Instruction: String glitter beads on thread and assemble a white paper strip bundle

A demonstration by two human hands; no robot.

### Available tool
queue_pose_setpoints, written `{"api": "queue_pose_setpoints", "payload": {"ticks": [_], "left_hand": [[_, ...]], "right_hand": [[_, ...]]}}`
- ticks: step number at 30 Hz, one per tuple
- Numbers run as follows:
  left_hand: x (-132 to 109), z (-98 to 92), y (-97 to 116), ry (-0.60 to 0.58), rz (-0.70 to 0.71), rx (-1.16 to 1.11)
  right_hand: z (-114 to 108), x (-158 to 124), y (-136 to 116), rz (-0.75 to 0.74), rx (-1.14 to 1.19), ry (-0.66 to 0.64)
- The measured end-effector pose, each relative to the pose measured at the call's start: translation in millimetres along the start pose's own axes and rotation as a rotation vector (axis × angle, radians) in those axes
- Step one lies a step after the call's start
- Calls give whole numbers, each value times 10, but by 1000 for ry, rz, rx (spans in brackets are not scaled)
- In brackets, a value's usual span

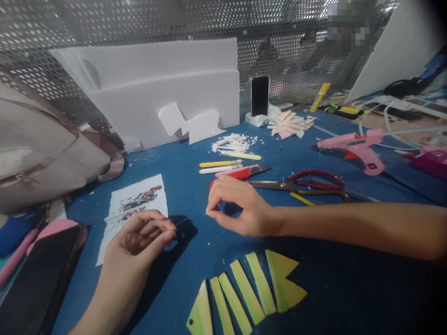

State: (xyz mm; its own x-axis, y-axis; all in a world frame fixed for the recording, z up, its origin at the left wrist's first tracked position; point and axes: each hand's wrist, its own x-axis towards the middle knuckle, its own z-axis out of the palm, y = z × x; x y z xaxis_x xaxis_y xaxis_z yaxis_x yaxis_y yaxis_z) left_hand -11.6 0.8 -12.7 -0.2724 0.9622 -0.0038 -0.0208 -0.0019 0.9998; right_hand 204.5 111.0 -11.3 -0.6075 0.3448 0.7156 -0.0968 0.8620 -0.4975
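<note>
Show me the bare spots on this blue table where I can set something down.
Bare blue lies between the beaded paper and the pens, and along the near edge right of the yellow strips. Crowded: cutter, scissors and glue gun beyond the right hand.

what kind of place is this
Probably a craft worktable: a pink hot glue gun, red-handled scissors and cut yellow-green foam strips lie on the blue tabletop, with white foam board leaning behind.

A silvery perforated metal screen (139, 23) closes off the back; large white foam boards (157, 88) lean against it; the dark blue surface (181, 186) lies in dim light, shadowed toward the right.
</note>
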Motion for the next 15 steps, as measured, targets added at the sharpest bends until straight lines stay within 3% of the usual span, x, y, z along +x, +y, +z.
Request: {"api": "queue_pose_setpoints", "payload": {"ticks": [15], "left_hand": [[-3,-18,-6,11,29,-4]], "right_hand": [[-3,0,7,-13,-58,-14]]}}
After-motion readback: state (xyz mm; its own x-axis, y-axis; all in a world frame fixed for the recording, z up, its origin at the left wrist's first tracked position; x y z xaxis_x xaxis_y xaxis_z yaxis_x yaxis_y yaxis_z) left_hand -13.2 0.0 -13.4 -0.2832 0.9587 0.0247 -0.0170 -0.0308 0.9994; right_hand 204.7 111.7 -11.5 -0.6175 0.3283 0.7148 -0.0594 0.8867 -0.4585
